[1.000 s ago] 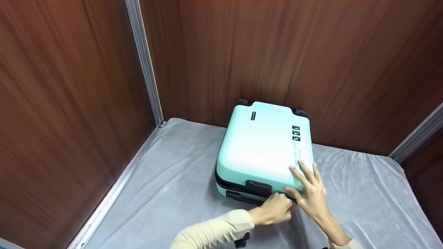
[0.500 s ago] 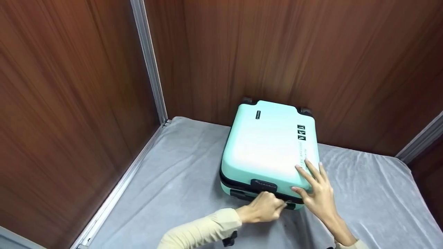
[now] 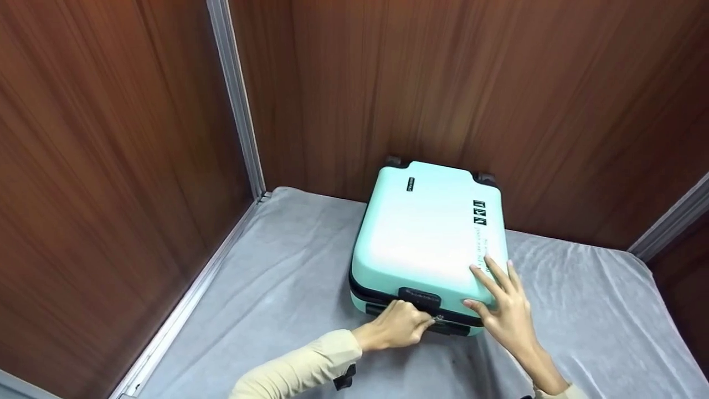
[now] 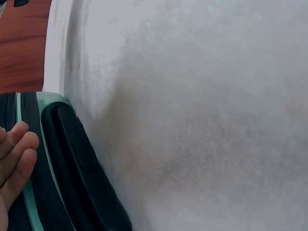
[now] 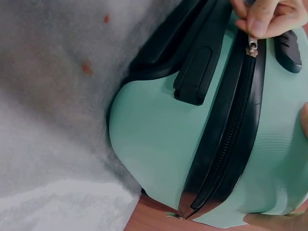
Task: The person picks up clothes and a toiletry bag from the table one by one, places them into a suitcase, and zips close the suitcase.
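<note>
Wood panels [image 3: 432, 83] behind and left, metal strip [image 3: 238, 105] in the corner, grey cloth [image 3: 288, 266] underneath. Mint suitcase [image 3: 424, 238] lies broad face up on the cloth, wheels [image 3: 486, 179] at the back; my left hand [image 3: 396, 326] blocks part of its front edge. That hand, reaching in from the left, curls and pinches the zipper pull [image 5: 252, 43]. My right hand [image 3: 505, 310] rests splayed on the near right corner

Glare whitens the suitcase [image 3: 424, 238], and soft shadow darkens the grey cloth [image 4: 202, 130] beside it.
</note>
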`<control>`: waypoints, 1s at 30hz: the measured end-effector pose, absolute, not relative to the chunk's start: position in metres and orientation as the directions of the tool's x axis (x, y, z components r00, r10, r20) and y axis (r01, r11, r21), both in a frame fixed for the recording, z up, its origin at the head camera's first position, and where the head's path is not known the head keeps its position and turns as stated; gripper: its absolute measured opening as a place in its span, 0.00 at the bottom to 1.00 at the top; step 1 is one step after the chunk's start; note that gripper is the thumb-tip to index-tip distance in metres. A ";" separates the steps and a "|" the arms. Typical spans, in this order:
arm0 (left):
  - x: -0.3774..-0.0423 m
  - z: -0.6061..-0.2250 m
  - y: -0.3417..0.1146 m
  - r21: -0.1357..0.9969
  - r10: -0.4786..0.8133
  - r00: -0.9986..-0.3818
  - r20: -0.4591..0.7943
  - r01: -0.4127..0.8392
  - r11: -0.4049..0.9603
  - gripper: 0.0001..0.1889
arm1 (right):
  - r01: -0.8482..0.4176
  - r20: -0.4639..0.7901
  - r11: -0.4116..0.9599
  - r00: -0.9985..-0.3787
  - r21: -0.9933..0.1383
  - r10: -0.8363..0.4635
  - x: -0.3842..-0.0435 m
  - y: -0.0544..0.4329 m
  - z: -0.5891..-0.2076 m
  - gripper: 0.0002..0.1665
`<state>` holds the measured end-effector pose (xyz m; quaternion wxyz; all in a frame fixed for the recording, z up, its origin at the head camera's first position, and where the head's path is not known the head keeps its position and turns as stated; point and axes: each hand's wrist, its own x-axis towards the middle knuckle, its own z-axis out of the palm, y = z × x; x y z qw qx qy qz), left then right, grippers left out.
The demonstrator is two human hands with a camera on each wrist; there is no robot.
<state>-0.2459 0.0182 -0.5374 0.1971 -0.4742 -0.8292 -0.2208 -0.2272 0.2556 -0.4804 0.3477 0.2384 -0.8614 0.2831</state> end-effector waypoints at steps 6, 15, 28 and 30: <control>-0.247 -0.537 0.010 0.188 0.706 -0.467 0.532 0.878 0.440 0.15 | -0.614 0.741 0.723 -0.636 -0.317 -0.216 -0.227 0.254 -0.480 0.45; -0.253 -0.538 -0.013 0.156 0.683 -0.430 0.591 0.891 0.426 0.18 | -0.617 0.749 0.730 -0.623 -0.293 -0.226 -0.227 0.257 -0.479 0.46; -0.253 -0.542 -0.055 0.237 0.600 -0.496 0.628 0.856 0.459 0.17 | -0.612 0.744 0.733 -0.630 -0.299 -0.223 -0.225 0.257 -0.478 0.47; -0.252 -0.543 -0.059 0.243 0.592 -0.499 0.633 0.854 0.460 0.18 | -0.610 0.736 0.734 -0.636 -0.297 -0.231 -0.225 0.255 -0.479 0.46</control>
